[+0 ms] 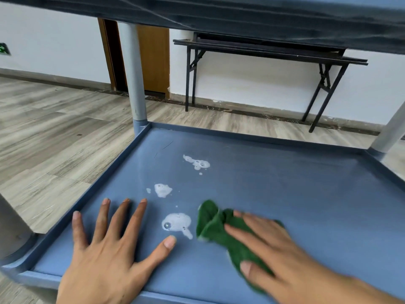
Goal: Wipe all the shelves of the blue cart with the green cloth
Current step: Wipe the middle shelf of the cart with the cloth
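A lower shelf of the blue cart [274, 183] fills the view, with a raised rim all round. Three patches of white foam lie on it: one far [197, 162], one in the middle [162, 190], one near [178, 223]. The green cloth [215, 227] lies crumpled on the shelf just right of the near foam. My right hand [280, 253] presses flat on the cloth, fingers spread over it. My left hand [109, 249] rests flat on the bare shelf at the near left, fingers apart, holding nothing.
The underside of the shelf above [241, 12] hangs across the top of the view. Grey cart posts stand at the far left corner [133, 73] and far right corner [392, 128]. A black folding table [263, 53] stands by the wall on the wooden floor [54, 128].
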A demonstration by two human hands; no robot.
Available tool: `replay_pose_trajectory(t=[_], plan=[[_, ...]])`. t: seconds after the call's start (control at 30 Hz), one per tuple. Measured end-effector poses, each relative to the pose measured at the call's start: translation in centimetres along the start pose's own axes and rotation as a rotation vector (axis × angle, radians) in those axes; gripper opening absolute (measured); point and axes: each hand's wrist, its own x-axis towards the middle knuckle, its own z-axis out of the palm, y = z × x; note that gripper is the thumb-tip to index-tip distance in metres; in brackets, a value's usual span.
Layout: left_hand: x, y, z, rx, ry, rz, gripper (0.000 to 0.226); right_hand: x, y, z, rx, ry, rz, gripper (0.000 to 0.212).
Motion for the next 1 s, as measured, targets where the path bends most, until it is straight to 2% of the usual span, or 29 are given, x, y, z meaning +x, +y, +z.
replay_pose_trajectory(t=[0.07, 0.17, 0.3, 0.33, 0.5, 0.67, 0.8, 1.0], plan=[[0.0, 0.0, 0.1, 0.001, 0.002, 0.006, 0.098, -1.3, -1.8, -0.3, -0.141, 0.026, -0.03, 0.056], [0.0, -0.1, 0.2, -0.019, -0.004, 0.01, 0.099, -0.9, -2.0, -1.0, -0.241, -0.034, -0.024, 0.054], [0.0, 0.0, 0.3, -0.006, -0.018, 0.049, 0.095, 2.4, 2.4, -0.7, -0.03, -0.103, -0.018, 0.063], [0.1, -0.1, 0.3, 0.001, -0.017, 0.063, 0.095, 3.8, 4.2, -0.4, 0.003, -0.129, 0.029, 0.064], [-0.1, -0.1, 0.6, 0.047, 0.101, 0.095, 0.095, 14.0, 14.9, 0.2, 0.019, -0.032, 0.261, 0.071], [0.2, -0.2, 0.7, 0.076, 0.141, 0.113, 0.093, 22.0, 20.9, 0.6, 0.023, 0.044, 0.513, 0.06], [0.5, -0.5, 0.6, 0.063, 0.136, 0.125, 0.095, 22.2, 18.6, 1.0, 0.051, 0.009, 0.503, 0.057], [0.3, -0.5, 0.2, -0.01, 0.042, 0.105, 0.096, 14.0, 7.0, 1.0, 0.022, -0.092, 0.18, 0.058]])
